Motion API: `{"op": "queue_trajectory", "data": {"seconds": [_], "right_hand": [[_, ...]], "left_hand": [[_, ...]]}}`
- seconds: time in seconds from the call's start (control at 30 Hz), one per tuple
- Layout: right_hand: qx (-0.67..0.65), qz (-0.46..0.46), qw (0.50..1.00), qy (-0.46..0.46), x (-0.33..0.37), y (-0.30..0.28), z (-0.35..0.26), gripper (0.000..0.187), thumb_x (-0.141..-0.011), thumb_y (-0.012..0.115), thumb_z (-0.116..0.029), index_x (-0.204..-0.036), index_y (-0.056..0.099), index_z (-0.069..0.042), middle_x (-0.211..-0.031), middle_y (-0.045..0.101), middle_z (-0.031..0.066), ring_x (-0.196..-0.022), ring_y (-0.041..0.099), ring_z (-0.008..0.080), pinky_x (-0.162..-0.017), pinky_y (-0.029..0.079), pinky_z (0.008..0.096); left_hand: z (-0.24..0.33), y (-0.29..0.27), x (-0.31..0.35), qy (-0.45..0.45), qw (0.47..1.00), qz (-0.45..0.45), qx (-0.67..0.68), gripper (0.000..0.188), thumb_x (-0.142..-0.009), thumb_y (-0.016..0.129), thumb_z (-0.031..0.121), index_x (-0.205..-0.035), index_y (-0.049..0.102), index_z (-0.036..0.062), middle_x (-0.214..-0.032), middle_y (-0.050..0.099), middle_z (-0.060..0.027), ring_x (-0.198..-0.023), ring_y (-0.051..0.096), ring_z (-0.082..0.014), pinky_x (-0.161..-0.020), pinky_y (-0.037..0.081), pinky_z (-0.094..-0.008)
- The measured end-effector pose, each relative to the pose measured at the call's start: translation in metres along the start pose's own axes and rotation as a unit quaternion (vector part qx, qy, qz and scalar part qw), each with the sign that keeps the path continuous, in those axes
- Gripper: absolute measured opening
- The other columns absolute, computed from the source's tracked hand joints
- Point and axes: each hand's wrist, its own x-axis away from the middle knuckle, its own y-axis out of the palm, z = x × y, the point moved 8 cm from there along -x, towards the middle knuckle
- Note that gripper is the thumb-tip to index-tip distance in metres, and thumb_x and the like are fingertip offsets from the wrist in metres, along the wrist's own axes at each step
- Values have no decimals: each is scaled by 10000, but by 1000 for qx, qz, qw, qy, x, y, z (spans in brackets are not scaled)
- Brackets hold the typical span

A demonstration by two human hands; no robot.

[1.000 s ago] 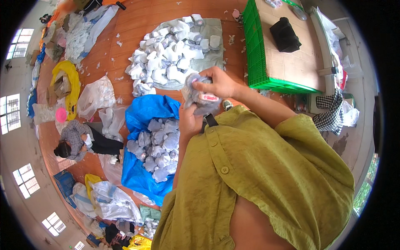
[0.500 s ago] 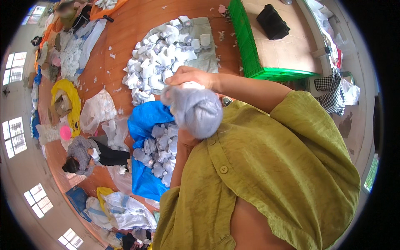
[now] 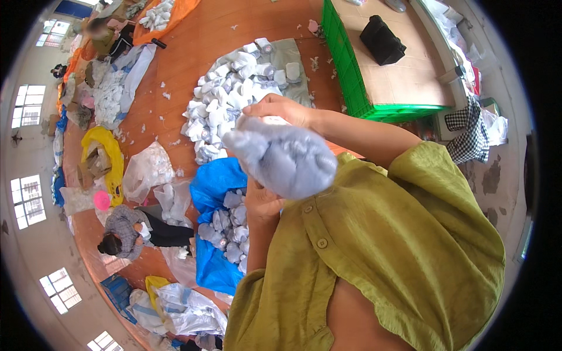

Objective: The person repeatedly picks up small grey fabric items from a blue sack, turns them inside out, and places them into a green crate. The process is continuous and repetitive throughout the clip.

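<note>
Head camera, left one of wide fisheye pair on person's head. Looks steeply down along wearer's olive shirt (image 3: 380, 234); picture upright, unmirrored. Left hand (image 3: 261, 199) and right hand (image 3: 283, 110) close to lens, near frame middle. Orange-brown floor (image 3: 193, 29) farther below; wall (image 3: 29, 248) at left bends along rim. Field round, black at corners.

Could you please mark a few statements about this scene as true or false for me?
1. The left hand and the right hand are both on one grey plush piece. True.
2. The blue sheet holds bright red pieces. False: the pieces in it are grey.
3. A black object rests on brown cardboard. True.
4. The black-and-white checked cloth is at the picture's left. False: it is toward the right.
5. Another person appears in the picture's left half. True.
</note>
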Motion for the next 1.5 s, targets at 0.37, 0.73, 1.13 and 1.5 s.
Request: {"op": "queue_trajectory", "data": {"seconds": [0.37, 0.73, 1.13, 1.5], "right_hand": [[-62, 58, 996, 34, -5, 20, 38, 410, -772, 640, -315, -1069, 569, -41, -943, 622, 59, -795, 584, 177, -734, 475, 351], [170, 90, 981, -15, 9, -3, 31, 482, -839, 542, -455, -1156, 553, -92, -1112, 572, 71, -1011, 533, 177, -877, 407, 343], [-94, 299, 947, -67, 56, -57, -36, 308, -819, 678, -244, -1009, 592, -18, -893, 640, 56, -819, 607, 137, -703, 513, 293], [-47, 232, 971, -36, 58, -35, -5, 311, -810, 688, -280, -977, 589, -38, -877, 605, 17, -826, 549, 93, -743, 459, 266]], "left_hand": [[8, 23, 2, 16, 989, -34, 143, 778, -639, 717, 136, -1316, 350, 27, -1259, 458, -115, -1131, 473, -271, -946, 392, -441], [29, 44, -18, 36, 979, -136, 146, 584, -823, 639, 252, -1300, 360, 65, -1239, 480, -92, -962, 533, -188, -597, 435, -280], [42, -27, -1, 125, 984, 90, -95, 187, -889, 576, 178, -1003, 569, 31, -935, 595, -45, -726, 545, -109, -520, 387, -177], [40, 4, -4, 166, 945, 134, -247, 269, -859, 609, 89, -1083, 532, -39, -1060, 589, -92, -966, 552, -170, -856, 424, -293]]}}
